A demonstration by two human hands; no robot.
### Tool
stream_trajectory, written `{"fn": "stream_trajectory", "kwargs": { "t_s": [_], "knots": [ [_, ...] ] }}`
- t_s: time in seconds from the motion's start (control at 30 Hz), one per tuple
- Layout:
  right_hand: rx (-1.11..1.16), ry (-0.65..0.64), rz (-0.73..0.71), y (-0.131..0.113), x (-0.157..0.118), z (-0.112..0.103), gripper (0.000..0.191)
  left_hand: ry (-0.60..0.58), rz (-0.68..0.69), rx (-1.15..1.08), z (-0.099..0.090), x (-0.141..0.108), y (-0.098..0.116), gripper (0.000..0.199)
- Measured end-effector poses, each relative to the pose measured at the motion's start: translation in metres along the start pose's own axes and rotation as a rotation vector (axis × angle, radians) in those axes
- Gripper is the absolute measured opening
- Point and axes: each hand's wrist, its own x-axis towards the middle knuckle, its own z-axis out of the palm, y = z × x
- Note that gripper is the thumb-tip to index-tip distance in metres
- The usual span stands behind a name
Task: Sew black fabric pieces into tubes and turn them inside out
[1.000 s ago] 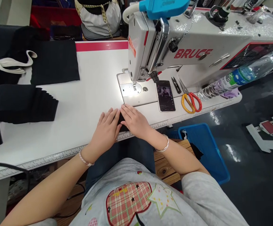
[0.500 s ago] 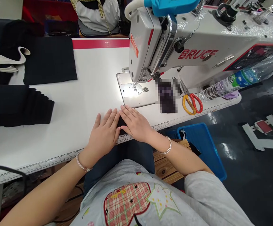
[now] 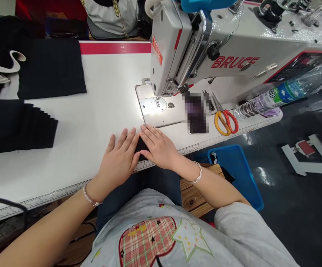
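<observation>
My left hand [image 3: 118, 161] and my right hand [image 3: 158, 146] lie flat side by side near the table's front edge. Between them, a small piece of black fabric [image 3: 141, 148] is pressed down, mostly hidden under my fingers. Both hands rest on the white sewing table [image 3: 94, 92], a little in front of the presser foot [image 3: 157, 104] of a BRUCE industrial sewing machine [image 3: 227, 63]. The fabric stands apart from the needle plate's front edge by only a short gap, or perhaps touches it; I cannot tell.
Stacked black fabric pieces [image 3: 19, 126] and a black panel [image 3: 49, 70] lie at the left. A blurred phone [image 3: 196, 113], orange-handled scissors [image 3: 226, 122] and a plastic bottle [image 3: 272, 98] lie to the right. A blue crate [image 3: 235, 174] sits below the table's right side.
The whole view has drifted left and up as my head turned. My hands stay on the black fabric, and my left hand's fingers have spread slightly.
</observation>
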Motion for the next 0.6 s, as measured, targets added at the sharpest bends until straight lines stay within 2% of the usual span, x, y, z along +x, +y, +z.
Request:
{"fn": "stream_trajectory", "kwargs": {
  "t_s": [0.17, 0.37, 0.6],
  "knots": [
    [-0.015, 0.018, -0.013, 0.000, -0.001, 0.001, 0.060, -0.014, -0.004, -0.008, -0.005, -0.006, -0.008, 0.055],
    [0.032, 0.009, -0.003, 0.006, -0.004, 0.007, 0.061, -0.066, 0.004, -0.015, -0.002, -0.010, -0.022, 0.055],
    [0.056, -0.012, -0.003, 0.008, -0.005, 0.006, 0.060, 0.009, 0.025, -0.048, -0.001, -0.013, -0.029, 0.051]
  ]
}}
